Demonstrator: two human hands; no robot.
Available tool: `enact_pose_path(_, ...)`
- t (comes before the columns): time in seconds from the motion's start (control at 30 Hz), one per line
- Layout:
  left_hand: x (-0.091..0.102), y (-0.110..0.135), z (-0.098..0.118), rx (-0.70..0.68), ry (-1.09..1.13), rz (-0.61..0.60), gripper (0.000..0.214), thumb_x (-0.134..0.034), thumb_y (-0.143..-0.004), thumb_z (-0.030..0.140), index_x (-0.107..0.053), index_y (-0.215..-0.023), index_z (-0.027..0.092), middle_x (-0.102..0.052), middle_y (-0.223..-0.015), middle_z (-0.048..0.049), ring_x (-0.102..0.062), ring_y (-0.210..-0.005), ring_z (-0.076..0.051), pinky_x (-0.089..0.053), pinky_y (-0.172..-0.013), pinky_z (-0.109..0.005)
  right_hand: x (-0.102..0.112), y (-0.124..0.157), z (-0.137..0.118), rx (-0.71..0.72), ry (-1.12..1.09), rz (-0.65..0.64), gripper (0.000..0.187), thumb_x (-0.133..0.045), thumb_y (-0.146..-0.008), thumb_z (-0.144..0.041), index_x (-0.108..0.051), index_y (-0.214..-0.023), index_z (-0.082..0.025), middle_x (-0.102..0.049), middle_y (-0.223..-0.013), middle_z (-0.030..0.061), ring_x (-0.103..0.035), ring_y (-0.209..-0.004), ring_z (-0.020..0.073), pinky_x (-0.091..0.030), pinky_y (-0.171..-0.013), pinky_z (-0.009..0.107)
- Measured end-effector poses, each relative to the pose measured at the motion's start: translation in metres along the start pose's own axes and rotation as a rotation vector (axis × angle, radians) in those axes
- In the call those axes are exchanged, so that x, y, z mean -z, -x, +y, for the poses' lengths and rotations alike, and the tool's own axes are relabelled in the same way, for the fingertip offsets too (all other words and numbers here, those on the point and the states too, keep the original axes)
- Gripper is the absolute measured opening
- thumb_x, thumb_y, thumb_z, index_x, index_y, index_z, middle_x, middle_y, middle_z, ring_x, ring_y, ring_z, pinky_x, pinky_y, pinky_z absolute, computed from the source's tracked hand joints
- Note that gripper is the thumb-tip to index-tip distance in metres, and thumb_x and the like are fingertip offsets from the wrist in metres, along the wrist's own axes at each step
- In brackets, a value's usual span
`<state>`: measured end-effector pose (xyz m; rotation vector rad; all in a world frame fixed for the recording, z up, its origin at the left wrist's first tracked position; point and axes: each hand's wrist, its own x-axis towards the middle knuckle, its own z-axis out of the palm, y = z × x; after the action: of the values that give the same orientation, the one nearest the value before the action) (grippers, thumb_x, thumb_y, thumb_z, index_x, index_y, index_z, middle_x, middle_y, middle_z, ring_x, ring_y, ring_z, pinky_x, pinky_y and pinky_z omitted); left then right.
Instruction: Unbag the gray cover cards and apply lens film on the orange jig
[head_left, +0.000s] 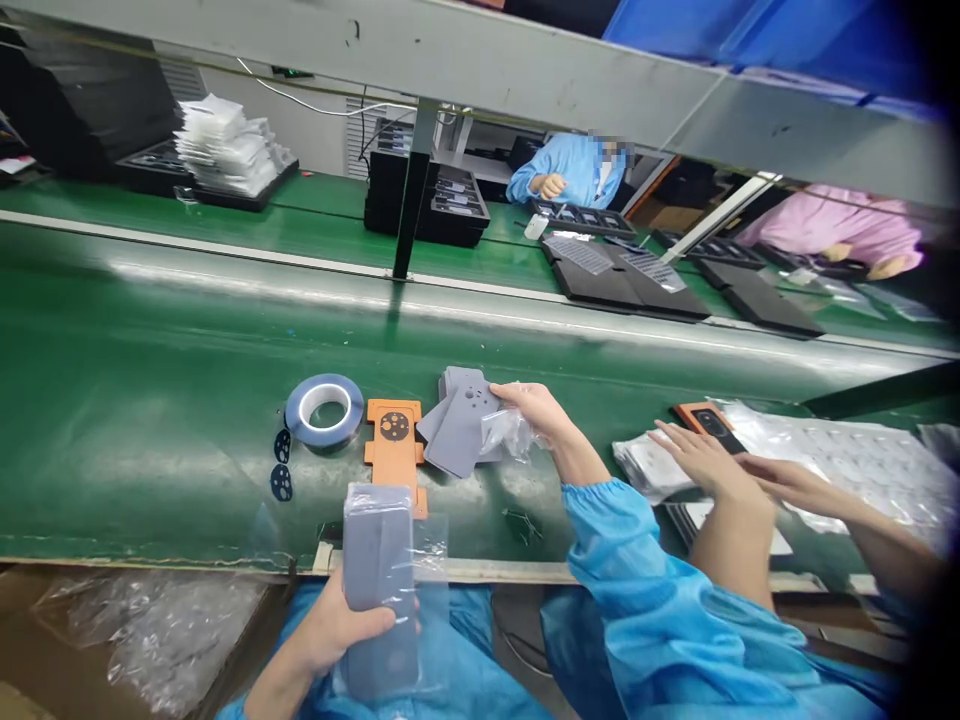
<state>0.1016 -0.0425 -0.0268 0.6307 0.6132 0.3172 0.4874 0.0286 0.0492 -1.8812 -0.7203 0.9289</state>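
My left hand (337, 625) is wrapped round a stack of grey panels in a clear plastic bag (379, 590), held upright at the bench's front edge. My right hand (532, 410) has its fingers curled over a crumpled clear plastic bag (512, 432), the fingertips at the edge of a grey phone back panel (465, 425) with camera holes. That panel lies askew on other grey panels. Left of the pile is an orange fixture (395, 460) with a black camera-shaped piece (394, 426) on it. A roll of blue tape (324, 412) lies further left.
Two black camera-shaped pieces (282, 465) lie by the tape. At right, a co-worker's hands (712, 465) are near an orange phone-shaped piece (706, 425) and white packets (652, 465). A metal rail (300, 250) separates the far belt, with black trays (457, 205). Crumpled plastic (172, 630) fills a box below left.
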Motion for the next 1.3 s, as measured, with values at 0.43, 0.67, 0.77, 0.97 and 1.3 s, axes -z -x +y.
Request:
enact_pose_path(0.43, -0.016, -0.020, 0.029, -0.064, -0.007, -0.009, 0.047, -0.088, -0.065, 0.029, -0.066, -0.103, 0.013, -0.076, -0.090, -0.0126, -0.074, -0.079, -0.033, -0.059, -0.072, -0.046, -0.002, 0.122, 0.018, 0.107, 0.171, 0.034, 0.046, -0.072, -0.073, -0.057, -0.080, -0.091, -0.015, -0.077, -0.094, 0.0120, -0.067, -0.089, 0.0290, -0.048, -0.079, 0.035)
enact_pose_path(0.67, -0.035, -0.035, 0.026, -0.073, -0.151, 0.095, 0.053, -0.091, -0.059, 0.034, -0.070, -0.103, 0.014, -0.075, -0.094, -0.0079, -0.070, -0.085, -0.024, -0.055, -0.078, -0.033, -0.069, 0.174, 0.063, 0.176, -0.113, -0.176, 0.022, -0.075, -0.075, -0.035, -0.064, -0.067, -0.018, -0.068, -0.078, 0.0031, -0.061, -0.075, 0.0182, -0.045, -0.075, 0.030)
enact_pose_path(0.77, -0.035, -0.034, 0.022, 0.007, -0.059, 0.203, 0.054, -0.090, -0.059, 0.039, -0.067, -0.101, 0.014, -0.075, -0.086, -0.0066, -0.070, -0.074, -0.023, -0.056, -0.069, -0.033, -0.054, 0.175, 0.074, 0.118, -0.257, -0.061, 0.024, -0.073, -0.072, -0.025, -0.051, -0.064, -0.020, -0.071, -0.084, 0.0045, -0.063, -0.079, 0.0199, -0.046, -0.075, 0.030)
enact_pose_path(0.97, -0.039, -0.032, 0.017, 0.067, 0.130, -0.022, 0.051, -0.078, -0.070, 0.044, -0.062, -0.106, 0.013, -0.077, -0.086, -0.0131, -0.074, -0.078, -0.034, -0.057, -0.073, -0.047, -0.030, 0.171, 0.095, 0.056, -0.328, -0.139, 0.021, -0.067, -0.071, -0.020, -0.066, -0.092, -0.021, -0.076, -0.087, 0.0078, -0.065, -0.076, 0.0231, -0.049, -0.071, 0.034)
enact_pose_path(1.3, -0.033, -0.024, 0.019, -0.074, -0.310, 0.113, 0.053, -0.087, -0.065, 0.038, -0.070, -0.108, 0.013, -0.074, -0.104, -0.0113, -0.067, -0.098, -0.029, -0.054, -0.086, -0.038, -0.046, 0.166, 0.090, 0.065, -0.148, -0.334, 0.031, -0.063, -0.084, -0.048, -0.077, -0.082, -0.020, -0.072, -0.080, 0.0060, -0.062, -0.075, 0.0220, -0.047, -0.070, 0.031)
